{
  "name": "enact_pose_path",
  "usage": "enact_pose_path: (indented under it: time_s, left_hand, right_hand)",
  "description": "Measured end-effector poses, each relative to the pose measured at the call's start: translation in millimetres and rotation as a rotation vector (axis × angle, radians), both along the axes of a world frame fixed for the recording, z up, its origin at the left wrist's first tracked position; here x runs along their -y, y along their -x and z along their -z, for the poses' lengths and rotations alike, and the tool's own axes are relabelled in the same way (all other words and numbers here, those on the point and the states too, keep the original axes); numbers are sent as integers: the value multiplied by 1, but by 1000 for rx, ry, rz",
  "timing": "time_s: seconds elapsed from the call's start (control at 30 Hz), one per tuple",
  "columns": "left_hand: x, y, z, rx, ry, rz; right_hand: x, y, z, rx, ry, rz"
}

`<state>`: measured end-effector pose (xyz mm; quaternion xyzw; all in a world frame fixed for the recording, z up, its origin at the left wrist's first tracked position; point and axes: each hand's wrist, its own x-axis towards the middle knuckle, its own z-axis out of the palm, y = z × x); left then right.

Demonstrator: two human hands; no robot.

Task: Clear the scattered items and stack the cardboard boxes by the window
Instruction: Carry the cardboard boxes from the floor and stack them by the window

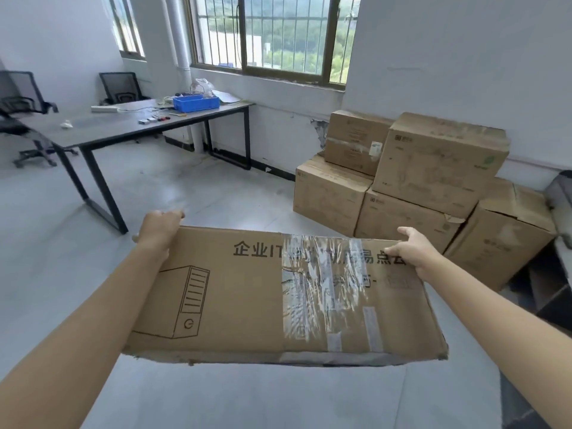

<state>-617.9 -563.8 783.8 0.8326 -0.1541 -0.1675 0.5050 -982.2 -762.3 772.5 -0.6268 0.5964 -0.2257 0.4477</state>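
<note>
I carry a large flat cardboard box (235,292) above the floor, printed with a computer-tower drawing and black characters and patched with clear tape. My left hand (159,227) grips its far left corner, fingers curled over the edge. My right hand (413,250) holds the far right edge, thumb on top. Ahead on the right, below the window (272,35), stands a stack of several cardboard boxes (433,162) against the wall.
A dark table (117,125) stands at the left with a blue bin (195,103), a power strip and small items. Black office chairs (21,113) sit behind it. Bare grey floor lies between me and the stack. A dark object (561,196) is at the right edge.
</note>
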Motion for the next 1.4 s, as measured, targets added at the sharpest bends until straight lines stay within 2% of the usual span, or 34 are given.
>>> enact_pose_path:
  time_s: [0.33,0.5,0.63,0.73,1.07,1.4]
  left_hand:
    - [122,3,50,-13,-76,-104]
    - [196,-37,59,-40,-49,-115]
    - [267,-87,74,-103,-110,-122]
    - [328,-112,71,-76,-202,-86]
    - [511,-142,51,53,-190,19]
    - [682,-160,31,138,-264,-7]
  right_hand:
    - [145,-16,20,-75,-20,-43]
    - [219,-59,30,-105,-41,-61]
    - [278,-106,36,-143,-56,-39]
    - [321,-132,37,-149,-62,4]
    - [465,-148,35,1,-54,191]
    - [665,-172,35,21,-20,75]
